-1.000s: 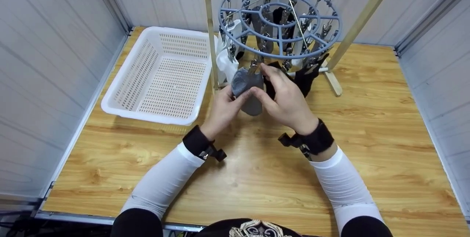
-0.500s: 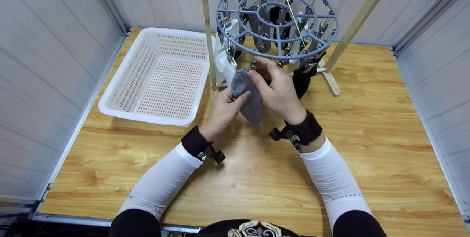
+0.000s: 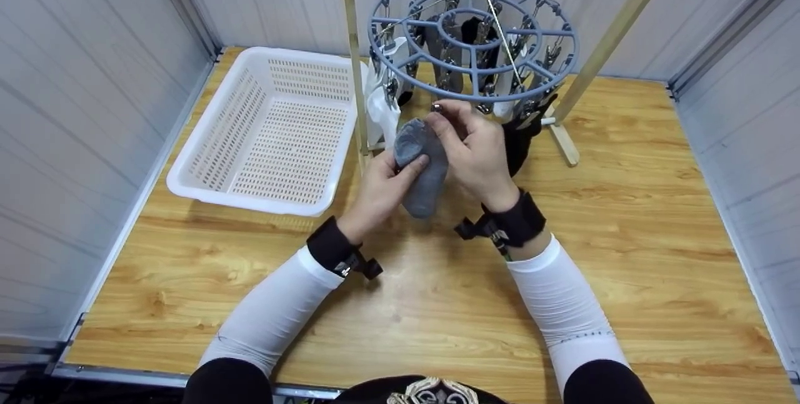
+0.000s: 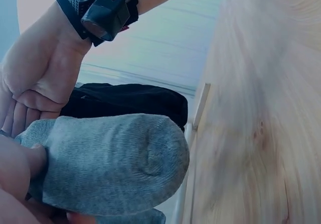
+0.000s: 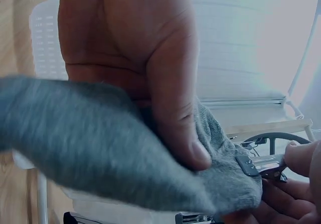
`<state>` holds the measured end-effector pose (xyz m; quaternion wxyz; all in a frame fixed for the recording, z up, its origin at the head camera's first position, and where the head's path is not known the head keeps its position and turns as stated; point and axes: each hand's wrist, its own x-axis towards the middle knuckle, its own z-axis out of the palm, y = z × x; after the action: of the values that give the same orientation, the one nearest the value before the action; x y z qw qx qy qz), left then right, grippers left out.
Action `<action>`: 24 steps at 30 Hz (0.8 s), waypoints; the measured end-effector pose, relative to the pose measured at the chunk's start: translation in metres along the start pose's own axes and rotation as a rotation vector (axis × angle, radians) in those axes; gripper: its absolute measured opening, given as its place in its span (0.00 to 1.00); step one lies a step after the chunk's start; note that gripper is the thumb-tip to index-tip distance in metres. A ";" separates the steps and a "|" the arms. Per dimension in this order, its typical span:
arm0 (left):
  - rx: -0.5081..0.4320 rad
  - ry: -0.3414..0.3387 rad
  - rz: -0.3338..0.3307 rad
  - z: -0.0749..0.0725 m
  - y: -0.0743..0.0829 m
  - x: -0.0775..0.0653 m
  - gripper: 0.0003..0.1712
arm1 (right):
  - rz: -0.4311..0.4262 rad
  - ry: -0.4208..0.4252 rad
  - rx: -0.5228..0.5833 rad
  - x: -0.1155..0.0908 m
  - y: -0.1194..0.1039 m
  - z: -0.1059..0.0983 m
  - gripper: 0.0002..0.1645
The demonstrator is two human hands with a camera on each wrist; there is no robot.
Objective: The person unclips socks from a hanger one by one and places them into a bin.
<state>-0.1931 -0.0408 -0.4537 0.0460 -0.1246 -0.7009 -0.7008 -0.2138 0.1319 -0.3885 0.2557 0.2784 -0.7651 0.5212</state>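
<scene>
A grey sock point(image 3: 426, 172) hangs below the front rim of a round blue-grey clip hanger point(image 3: 475, 69). My left hand point(image 3: 382, 185) grips its side, with the thumb point(image 5: 183, 128) laid over the fabric. In the right wrist view, a metal clip point(image 5: 263, 164) has its dark end on the sock's cuff, and my right hand point(image 3: 480, 157) pinches the clip's other end. Whether the clip's jaws are closed on the fabric is hard to tell. The sock's toe point(image 4: 160, 151) points toward the left wrist camera's right side.
A white perforated basket point(image 3: 294, 141) stands at the left. Wooden posts point(image 3: 615, 41) flank the hanger. White socks point(image 3: 382, 113) hang at its left, a black one point(image 3: 519, 144) at its right, and grey and black ones further back. Wood tabletop point(image 3: 425, 304) lies in front.
My right hand has moved slightly left, from the sock's side to the clip. The sock's toe has swung down and to the left. My left hand keeps its hold.
</scene>
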 end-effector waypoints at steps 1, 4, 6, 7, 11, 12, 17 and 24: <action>0.000 -0.004 0.000 0.000 0.001 0.000 0.16 | -0.009 0.008 -0.006 0.000 0.000 0.000 0.13; 0.003 -0.014 0.008 -0.001 0.005 -0.002 0.16 | -0.034 0.027 -0.017 0.000 0.001 0.000 0.12; 0.028 -0.018 0.023 -0.003 0.008 -0.003 0.17 | -0.046 0.037 -0.021 0.000 0.001 0.001 0.11; 0.043 -0.018 0.029 -0.004 0.009 -0.003 0.17 | -0.052 0.043 -0.022 0.000 0.002 0.001 0.10; 0.148 -0.006 0.041 -0.007 0.014 -0.004 0.16 | -0.065 0.061 -0.026 0.000 0.003 0.000 0.10; 0.171 -0.005 0.039 -0.008 0.015 -0.005 0.15 | -0.068 0.066 -0.026 0.000 0.003 0.000 0.10; 0.205 -0.015 0.051 -0.009 0.020 -0.004 0.15 | -0.088 0.093 -0.027 -0.001 0.005 -0.002 0.08; 0.198 -0.053 0.083 -0.012 0.025 -0.003 0.14 | -0.107 0.118 -0.012 -0.001 0.007 -0.004 0.08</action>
<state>-0.1851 -0.0536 -0.4297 0.0686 -0.1671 -0.7617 -0.6222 -0.2174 0.1378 -0.3924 0.3293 0.2861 -0.7360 0.5177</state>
